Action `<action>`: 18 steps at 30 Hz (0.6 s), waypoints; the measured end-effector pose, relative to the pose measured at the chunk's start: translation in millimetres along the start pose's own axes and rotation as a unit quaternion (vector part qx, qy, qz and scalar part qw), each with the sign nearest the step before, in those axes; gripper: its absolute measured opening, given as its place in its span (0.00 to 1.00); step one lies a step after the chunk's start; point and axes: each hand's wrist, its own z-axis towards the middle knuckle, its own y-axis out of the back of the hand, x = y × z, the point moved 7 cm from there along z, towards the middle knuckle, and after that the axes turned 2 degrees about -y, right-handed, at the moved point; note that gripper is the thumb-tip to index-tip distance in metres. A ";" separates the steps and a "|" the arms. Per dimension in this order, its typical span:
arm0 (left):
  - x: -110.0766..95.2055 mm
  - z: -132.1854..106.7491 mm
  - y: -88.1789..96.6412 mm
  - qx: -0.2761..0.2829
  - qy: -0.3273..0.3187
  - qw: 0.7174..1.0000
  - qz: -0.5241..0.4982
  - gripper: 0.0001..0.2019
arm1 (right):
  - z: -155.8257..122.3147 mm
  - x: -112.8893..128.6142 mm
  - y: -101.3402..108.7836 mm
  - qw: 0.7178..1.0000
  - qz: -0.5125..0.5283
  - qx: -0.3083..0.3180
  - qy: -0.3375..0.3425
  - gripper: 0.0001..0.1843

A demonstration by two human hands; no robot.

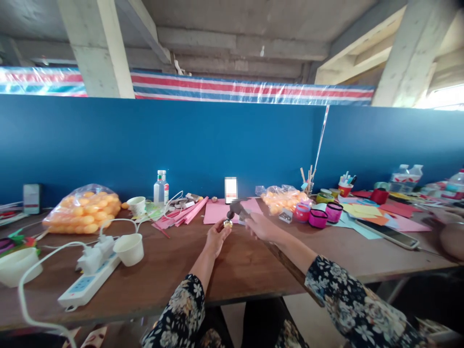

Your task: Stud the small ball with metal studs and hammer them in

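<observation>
My left hand (218, 238) is closed over the table, pinching a small shiny gold ball, perhaps a bell (227, 224), between thumb and fingers. My right hand (261, 226) grips a hammer (286, 261) close to its head. The dark hammer head is beside the gold ball; whether they touch I cannot tell. Its long wooden handle runs back under my right forearm toward the table edge. Pink paper (212, 212) lies just behind both hands. A small white upright object (230, 191), partly blurred, stands at the back of it.
Left are a power strip (90, 280), a white cup (129, 249) and a bag of orange balls (85, 210). To the right are another bag of orange balls (284, 198), purple bands (318, 217), coloured papers and a phone (387, 234). A blue partition (217, 140) closes the back.
</observation>
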 end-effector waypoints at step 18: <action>0.2 5.3 8.2 -0.049 0.008 0.997 -0.054 0.12 | -3.2 8.8 -9.3 0.999 -0.038 0.010 0.003 0.12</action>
